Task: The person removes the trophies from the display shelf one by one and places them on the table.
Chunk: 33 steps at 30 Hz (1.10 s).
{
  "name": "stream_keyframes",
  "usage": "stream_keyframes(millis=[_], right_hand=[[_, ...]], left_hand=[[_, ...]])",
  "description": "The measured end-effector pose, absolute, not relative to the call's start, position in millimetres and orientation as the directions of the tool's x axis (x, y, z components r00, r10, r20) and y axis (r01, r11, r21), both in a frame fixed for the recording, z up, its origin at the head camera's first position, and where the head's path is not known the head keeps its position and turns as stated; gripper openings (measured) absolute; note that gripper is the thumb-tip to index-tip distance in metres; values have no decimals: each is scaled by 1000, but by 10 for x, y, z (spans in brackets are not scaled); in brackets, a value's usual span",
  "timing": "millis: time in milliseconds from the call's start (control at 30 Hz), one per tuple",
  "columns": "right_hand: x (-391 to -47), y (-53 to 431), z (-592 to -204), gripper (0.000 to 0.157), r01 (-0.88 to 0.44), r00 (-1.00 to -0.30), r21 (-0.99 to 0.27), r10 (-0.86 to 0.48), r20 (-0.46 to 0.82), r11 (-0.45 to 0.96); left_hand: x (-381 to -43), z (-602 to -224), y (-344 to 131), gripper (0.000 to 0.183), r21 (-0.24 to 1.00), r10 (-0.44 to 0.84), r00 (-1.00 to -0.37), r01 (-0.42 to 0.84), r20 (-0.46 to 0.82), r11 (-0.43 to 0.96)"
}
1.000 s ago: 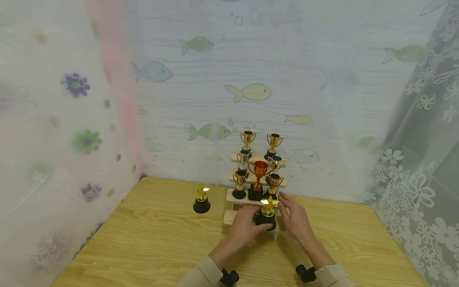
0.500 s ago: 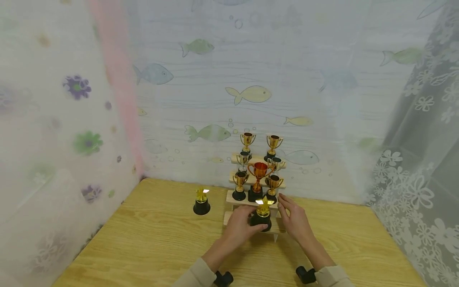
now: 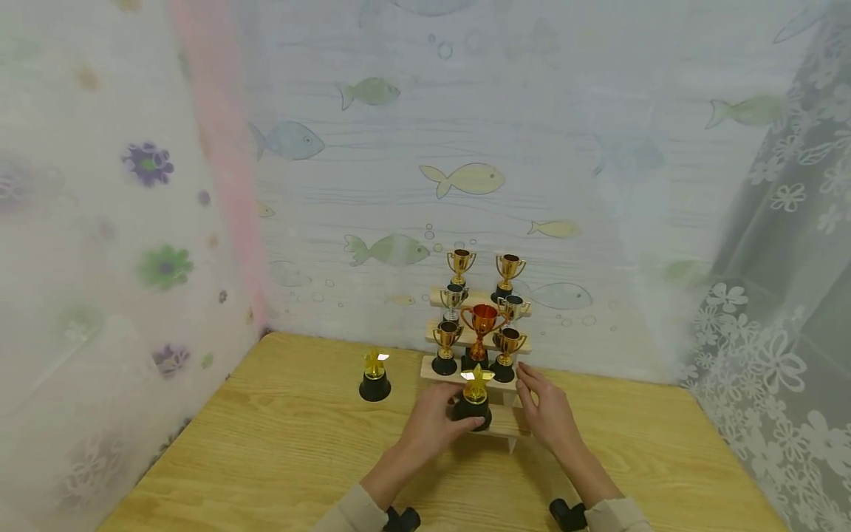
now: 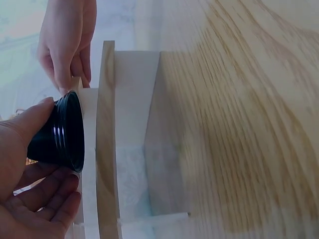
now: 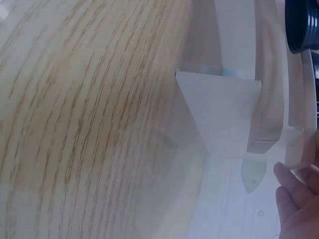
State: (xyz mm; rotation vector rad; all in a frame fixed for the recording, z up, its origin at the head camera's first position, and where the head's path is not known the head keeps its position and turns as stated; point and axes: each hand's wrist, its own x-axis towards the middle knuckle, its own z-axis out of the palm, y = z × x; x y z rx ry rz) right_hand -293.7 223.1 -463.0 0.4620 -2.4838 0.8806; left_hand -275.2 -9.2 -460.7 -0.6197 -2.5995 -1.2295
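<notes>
My left hand grips the black base of a star trophy, whose gold star points up. In the head view the trophy overlaps the lowest step of a wooden display stand; in the left wrist view its base is beside that step's edge. My right hand holds the right end of the step above, with fingertips at its edge. Gold cups, silver cups and a larger red-orange cup stand on the upper steps.
A second star trophy stands on the wooden table, left of the stand. Behind the table hangs a fish-print curtain. Black wrist mounts are near both sleeves.
The left hand has carried the star trophy leftward along the lowest step. My right hand has stayed at the stand's right end. The other trophies have not moved.
</notes>
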Motion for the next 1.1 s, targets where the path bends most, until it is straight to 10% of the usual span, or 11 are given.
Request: stream_keyframes(millis=[1100], right_hand=[[-2937,2224,-4652,37,-453,-837,-517,-146,528,726]], left_hand=[[-2676,-4643,-513,57,728,238,-916,402,324,556]])
